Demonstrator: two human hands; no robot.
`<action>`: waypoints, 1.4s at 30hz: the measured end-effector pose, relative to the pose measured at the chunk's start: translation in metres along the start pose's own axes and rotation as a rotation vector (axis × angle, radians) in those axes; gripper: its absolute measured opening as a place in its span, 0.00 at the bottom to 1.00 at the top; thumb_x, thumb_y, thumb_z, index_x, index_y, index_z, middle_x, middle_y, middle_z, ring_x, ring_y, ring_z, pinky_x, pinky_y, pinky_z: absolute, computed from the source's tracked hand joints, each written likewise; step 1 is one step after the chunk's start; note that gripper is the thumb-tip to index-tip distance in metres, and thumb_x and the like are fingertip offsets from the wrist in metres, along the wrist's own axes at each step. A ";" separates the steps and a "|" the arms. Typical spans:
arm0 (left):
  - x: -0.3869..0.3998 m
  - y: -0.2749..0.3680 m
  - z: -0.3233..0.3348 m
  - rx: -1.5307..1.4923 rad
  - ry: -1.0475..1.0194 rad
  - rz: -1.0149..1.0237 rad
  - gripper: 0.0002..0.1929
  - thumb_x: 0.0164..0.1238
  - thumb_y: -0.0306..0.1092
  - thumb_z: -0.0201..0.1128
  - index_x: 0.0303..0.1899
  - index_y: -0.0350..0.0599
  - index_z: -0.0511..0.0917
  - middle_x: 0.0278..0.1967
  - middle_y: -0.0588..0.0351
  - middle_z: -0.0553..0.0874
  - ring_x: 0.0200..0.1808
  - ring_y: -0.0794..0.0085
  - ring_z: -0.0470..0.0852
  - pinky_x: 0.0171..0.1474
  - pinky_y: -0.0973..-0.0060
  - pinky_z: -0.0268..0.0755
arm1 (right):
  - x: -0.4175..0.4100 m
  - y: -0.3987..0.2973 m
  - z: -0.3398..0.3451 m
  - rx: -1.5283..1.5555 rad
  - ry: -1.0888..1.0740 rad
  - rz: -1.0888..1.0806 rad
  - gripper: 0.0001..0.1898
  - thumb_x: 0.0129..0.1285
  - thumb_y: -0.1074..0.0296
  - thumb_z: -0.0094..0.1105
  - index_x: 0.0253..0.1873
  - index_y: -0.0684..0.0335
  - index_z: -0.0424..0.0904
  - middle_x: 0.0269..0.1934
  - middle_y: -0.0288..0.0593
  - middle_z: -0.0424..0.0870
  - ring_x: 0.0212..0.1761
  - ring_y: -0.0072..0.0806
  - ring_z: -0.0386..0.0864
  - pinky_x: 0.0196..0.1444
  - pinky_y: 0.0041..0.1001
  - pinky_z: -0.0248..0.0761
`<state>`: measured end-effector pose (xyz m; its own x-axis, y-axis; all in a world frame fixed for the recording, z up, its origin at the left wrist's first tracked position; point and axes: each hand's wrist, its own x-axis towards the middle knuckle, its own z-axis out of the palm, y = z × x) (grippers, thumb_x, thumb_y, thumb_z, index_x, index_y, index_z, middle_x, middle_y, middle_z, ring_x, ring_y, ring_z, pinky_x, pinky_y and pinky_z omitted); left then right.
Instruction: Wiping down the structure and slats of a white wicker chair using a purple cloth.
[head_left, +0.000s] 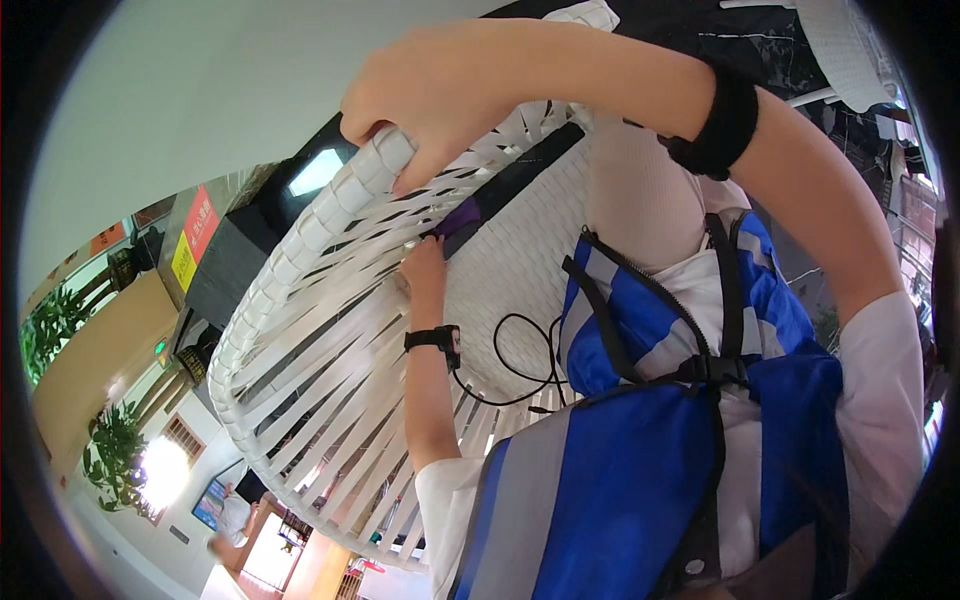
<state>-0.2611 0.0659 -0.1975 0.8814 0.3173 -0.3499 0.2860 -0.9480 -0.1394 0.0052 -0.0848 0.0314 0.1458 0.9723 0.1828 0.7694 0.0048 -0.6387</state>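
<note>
A white woven chair (285, 255) stands before the body, its curved rim wrapped in flat strands. My right hand (439, 97), on an arm reaching across the top, grips that rim with its fingers curled around it. Lower down, inside the chair, my left hand (425, 262) pinches a purple cloth (459, 217) beside the slats, near the edge of the woven seat (525, 247). The fingertips of my left hand are partly hidden. A black cable (495, 401) runs from the wristband of my left arm across the woven surface.
A pale, smooth surface (187, 82) fills the upper left. Another white chair (844, 52) stands at the upper right on a dark marbled floor. Green plants (116, 457), a counter and another person (236, 517) are in the background at the left.
</note>
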 end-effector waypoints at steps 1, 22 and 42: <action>0.001 0.002 -0.002 0.027 -0.004 0.023 0.16 0.63 0.47 0.51 0.25 0.46 0.74 0.20 0.51 0.80 0.23 0.56 0.81 0.25 0.61 0.73 | 0.000 0.000 -0.001 -0.015 0.026 -0.014 0.17 0.41 0.55 0.65 0.30 0.62 0.75 0.26 0.39 0.76 0.28 0.33 0.75 0.29 0.29 0.68; -0.001 0.076 -0.027 -1.092 0.383 -0.604 0.18 0.66 0.39 0.47 0.49 0.34 0.67 0.46 0.41 0.74 0.47 0.57 0.75 0.46 0.62 0.69 | -0.001 -0.003 -0.007 -0.038 0.000 -0.004 0.16 0.42 0.56 0.63 0.29 0.63 0.74 0.25 0.38 0.74 0.31 0.34 0.74 0.31 0.31 0.67; 0.041 0.065 -0.022 -0.204 -0.139 -0.476 0.11 0.60 0.35 0.49 0.38 0.40 0.73 0.33 0.48 0.83 0.37 0.56 0.83 0.37 0.63 0.75 | -0.002 -0.002 -0.005 -0.053 -0.015 -0.004 0.16 0.42 0.55 0.64 0.30 0.62 0.75 0.25 0.38 0.76 0.28 0.33 0.75 0.28 0.30 0.67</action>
<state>-0.1983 0.0170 -0.2008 0.5825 0.7001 -0.4130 0.7212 -0.6795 -0.1346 0.0064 -0.0882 0.0365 0.1338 0.9756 0.1741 0.8017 -0.0033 -0.5977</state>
